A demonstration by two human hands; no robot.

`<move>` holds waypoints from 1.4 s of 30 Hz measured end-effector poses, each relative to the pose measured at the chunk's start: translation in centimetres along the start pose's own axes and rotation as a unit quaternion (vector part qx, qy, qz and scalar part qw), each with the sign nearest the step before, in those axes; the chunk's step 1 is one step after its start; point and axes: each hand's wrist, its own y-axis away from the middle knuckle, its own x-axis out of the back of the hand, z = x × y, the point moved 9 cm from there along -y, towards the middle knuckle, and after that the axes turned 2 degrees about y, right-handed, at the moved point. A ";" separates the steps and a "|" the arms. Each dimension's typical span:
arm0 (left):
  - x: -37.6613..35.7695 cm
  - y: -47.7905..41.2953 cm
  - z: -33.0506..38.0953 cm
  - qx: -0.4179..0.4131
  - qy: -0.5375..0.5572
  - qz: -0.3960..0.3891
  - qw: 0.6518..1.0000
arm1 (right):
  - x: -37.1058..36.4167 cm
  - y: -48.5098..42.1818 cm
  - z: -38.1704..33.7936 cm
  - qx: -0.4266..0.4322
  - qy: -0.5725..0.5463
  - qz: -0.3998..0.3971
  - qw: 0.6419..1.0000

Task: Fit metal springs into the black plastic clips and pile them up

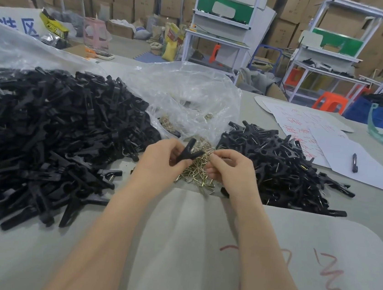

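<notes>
While my left hand (160, 159) grips a black clip (188, 153), my right hand (229, 167) pinches a spring (210, 156) above the spring pile (196, 176).

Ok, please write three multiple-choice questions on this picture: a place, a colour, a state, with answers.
1. Where does the pen lie? A) on the white paper B) in a cup C) on a chair
2. What colour are the loose springs? A) red B) brass yellow C) blue
3. What does the left hand hold? A) nothing B) a cup C) a black clip
Answers: 1 A, it rests on the paper at the right; 2 B, they glint yellow; 3 C, its fingers grip the clip.
</notes>
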 end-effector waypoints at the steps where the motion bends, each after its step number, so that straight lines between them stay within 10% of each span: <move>1: -0.3 0.0 0.1 -0.007 -0.011 -0.011 1.000 | 0.1 0.0 0.0 -0.007 -0.030 -0.004 1.000; 42: -1.0 0.2 -0.5 0.009 -0.051 -0.038 0.998 | -0.7 1.0 1.0 -0.185 -0.435 -0.044 0.880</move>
